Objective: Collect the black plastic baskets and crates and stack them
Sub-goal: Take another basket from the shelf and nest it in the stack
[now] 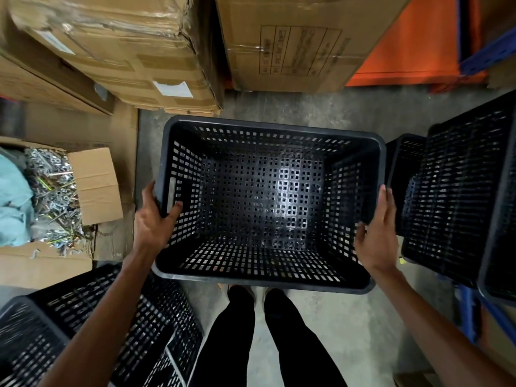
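Observation:
A large black perforated plastic basket (268,127) sits open side up in the middle of the view, empty. My left hand (155,219) grips its left rim, thumb inside by the handle slot. My right hand (378,233) clasps the right rim, fingers outside and thumb on the inner wall. Another black basket (92,325) lies tilted at the lower left, partly under my left forearm. At the right, two more black baskets (458,196) lean on their sides, one nested behind the other.
Big cardboard boxes (117,48) stand beyond the basket. An open carton of metal bolts and screws (53,191) sits at the left. Orange and blue shelving (418,51) rises at the upper right. My legs stand on the concrete floor (329,317) below the basket.

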{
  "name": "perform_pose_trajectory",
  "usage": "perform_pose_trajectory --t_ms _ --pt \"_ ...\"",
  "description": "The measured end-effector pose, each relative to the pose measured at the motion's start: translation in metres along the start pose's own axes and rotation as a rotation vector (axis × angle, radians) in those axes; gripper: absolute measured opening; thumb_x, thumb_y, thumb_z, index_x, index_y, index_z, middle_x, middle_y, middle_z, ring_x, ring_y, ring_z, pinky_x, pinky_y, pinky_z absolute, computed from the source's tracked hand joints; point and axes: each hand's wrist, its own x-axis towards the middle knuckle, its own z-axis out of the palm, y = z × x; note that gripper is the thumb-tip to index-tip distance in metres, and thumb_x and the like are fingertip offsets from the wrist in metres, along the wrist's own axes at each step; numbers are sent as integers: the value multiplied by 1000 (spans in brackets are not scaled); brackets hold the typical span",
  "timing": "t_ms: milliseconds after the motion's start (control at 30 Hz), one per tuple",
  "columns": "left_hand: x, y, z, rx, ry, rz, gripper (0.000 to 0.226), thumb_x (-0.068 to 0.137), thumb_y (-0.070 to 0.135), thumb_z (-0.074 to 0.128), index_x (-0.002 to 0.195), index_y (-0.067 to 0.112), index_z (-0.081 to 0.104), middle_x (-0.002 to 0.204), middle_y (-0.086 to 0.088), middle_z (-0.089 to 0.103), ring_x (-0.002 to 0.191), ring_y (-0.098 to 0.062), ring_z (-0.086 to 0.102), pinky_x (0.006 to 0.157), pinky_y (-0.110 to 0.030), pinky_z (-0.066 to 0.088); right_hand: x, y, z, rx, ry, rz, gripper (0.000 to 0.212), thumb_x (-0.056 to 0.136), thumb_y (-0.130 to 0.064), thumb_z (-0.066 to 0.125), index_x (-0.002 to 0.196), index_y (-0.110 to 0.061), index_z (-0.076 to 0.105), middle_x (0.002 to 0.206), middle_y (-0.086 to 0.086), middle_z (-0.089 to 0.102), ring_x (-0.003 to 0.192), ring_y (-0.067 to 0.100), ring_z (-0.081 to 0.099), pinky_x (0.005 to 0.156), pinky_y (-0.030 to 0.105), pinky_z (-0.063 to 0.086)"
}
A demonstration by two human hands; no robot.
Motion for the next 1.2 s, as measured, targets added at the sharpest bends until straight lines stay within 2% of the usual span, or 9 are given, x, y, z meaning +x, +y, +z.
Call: perform_pose_trajectory --t_ms 100,200,433,533,633,800,900,1000,1200 --pt "6 5 5 114 2 220 79 89 22 61 151 26 11 150 -14 39 131 -31 47 104 -44 45 10 4 4 35 -19 -64 83 93 -4 45 154 -22 -7 163 -1 3 144 32 31 96 46 52" --pt "7 0 11 199 56 297 76 95 14 48 154 10 0 158 -16 23 133 -37 42 102 -49 45 12 6 6 33 10 -89 78 94 -2 40 154 -16 -7 163 2 0 146 29 26 99 33 47" --pt "3 -21 6 222 -45 372 79 97 11 42 153 11 -13 160 2 1 145 4 -4 121 -32 17 10 6 9 -5 -1 -87 78 91 3 38 154 -10 -6 163 5 -4 149 20 14 101 21 34" --pt "-6 -27 6 190 -62 355 77 98 13 39 152 12 -15 158 5 -1 147 -5 2 116 -41 26 16 0 5 9 -18 -78 81 89 7 40 154 -10 -4 164 4 -5 146 9 14 92 22 42" --pt "-23 -34 5 173 -57 312 77 97 8 38 152 13 -15 162 -6 0 149 -24 10 118 -47 25 19 -4 6 -18 -52 -104 85 87 10 43 155 -11 -4 163 4 -10 150 23 13 90 28 48" --pt "-30 -35 5 222 -35 280 74 96 6 35 153 8 -12 163 -13 -3 151 -28 4 121 -48 19 19 -9 4 -187 -81 -68 86 85 11 47 154 -6 -1 160 17 -17 151 30 -4 115 31 25" --pt "-26 -32 6 256 -12 312 72 97 6 35 152 7 -12 162 -15 -13 151 -28 -6 118 -53 24 18 -14 2 -312 -95 -67 87 81 13 46 153 0 -1 160 20 -15 150 32 -7 114 39 30" --pt "-23 -34 8 308 20 298 73 98 5 40 153 8 -8 159 -16 -23 150 -31 -12 112 -59 32 17 -14 2 -348 -118 -114 87 77 15 44 152 4 -1 161 19 -13 150 33 -10 122 36 14" --pt "-20 -34 10 400 15 381 66 97 -3 36 155 11 7 163 -12 -11 151 -29 -12 122 -51 12 18 -11 3 -309 -142 -114 91 77 17 44 152 2 -7 161 11 -19 150 29 -13 119 22 -5"
